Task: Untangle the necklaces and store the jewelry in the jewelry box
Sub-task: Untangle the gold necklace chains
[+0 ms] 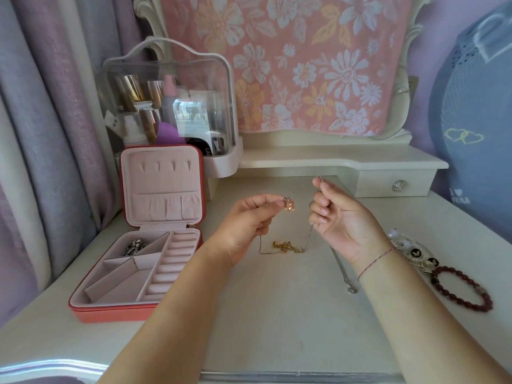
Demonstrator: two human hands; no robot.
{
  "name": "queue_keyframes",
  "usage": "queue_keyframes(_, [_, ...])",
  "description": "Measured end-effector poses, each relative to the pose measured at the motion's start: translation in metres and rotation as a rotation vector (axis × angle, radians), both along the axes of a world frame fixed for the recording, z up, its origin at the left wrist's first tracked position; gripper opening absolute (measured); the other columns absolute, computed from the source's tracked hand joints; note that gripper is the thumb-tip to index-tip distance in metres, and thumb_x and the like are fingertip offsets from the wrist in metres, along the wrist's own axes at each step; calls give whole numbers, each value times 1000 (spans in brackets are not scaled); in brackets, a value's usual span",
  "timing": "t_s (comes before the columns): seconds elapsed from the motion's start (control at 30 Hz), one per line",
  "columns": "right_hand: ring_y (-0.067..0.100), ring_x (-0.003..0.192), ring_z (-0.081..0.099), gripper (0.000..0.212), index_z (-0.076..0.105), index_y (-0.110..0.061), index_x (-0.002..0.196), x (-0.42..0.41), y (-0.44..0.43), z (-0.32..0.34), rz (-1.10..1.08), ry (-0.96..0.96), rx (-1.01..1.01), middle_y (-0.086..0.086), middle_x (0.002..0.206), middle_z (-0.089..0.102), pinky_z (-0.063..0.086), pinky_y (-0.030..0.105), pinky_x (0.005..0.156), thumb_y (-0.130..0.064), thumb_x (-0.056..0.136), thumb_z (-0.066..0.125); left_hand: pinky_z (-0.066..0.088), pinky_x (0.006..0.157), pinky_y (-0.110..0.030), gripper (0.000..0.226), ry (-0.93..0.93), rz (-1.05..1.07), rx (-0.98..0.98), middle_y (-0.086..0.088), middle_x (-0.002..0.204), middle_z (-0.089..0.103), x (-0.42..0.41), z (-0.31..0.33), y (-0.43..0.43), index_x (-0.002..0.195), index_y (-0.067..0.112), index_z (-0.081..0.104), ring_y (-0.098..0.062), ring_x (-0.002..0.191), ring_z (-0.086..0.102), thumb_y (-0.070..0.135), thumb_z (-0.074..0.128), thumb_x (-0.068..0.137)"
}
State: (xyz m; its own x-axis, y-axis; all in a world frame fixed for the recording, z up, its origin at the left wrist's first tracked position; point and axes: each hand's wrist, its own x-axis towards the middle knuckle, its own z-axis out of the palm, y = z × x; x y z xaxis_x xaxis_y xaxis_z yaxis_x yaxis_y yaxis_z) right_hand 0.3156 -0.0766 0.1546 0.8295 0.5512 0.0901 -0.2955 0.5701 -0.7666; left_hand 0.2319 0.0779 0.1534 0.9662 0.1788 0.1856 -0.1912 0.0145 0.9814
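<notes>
My left hand (249, 218) pinches a small rose-gold pendant (288, 204) above the tabletop. To its right, my right hand (336, 217) is closed on a thin silver chain (310, 231) that hangs down to a gold tangle (285, 246) lying on the table between my hands. Another silver necklace (345, 275) trails under my right wrist and ends in a small pendant. The red jewelry box (110, 310) stands open at the left, with pink lining and a silver piece (133, 246) in its back compartment.
At the right lie a dark red bead bracelet (462, 289) and a pearl-and-charm bracelet (412, 250). A clear cosmetics case (169, 106) stands behind the box. A raised shelf with a small drawer (396, 185) runs along the back. Curtains hang at the left.
</notes>
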Motion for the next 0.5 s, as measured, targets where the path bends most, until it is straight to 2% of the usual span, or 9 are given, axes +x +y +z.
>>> queue_keyframes(0.13, [5,47,33,13,62,-14,92,0,0,0,-4,6,-4,-7,56,39,25,15,45,-19,81,58,20,51,-20,20,-22,-24,-45,5,59,27,-1,2,0,88,12,75,-11,58,20,26,64,79])
queue_keyframes(0.33, [6,47,34,7,62,-14,88,0,1,-1,-36,-74,-111,-6,56,40,27,16,45,-14,86,56,19,53,-22,20,-42,-2,-45,10,54,32,-1,3,-1,87,10,73,-8,53,23,25,65,75])
queue_keyframes(0.5, [9,56,41,14,64,-13,88,-5,4,-2,-102,-210,-243,-3,63,47,35,19,57,-8,93,52,17,55,-26,18,-36,3,-45,10,51,31,-2,4,-2,84,11,74,-8,52,23,25,66,75])
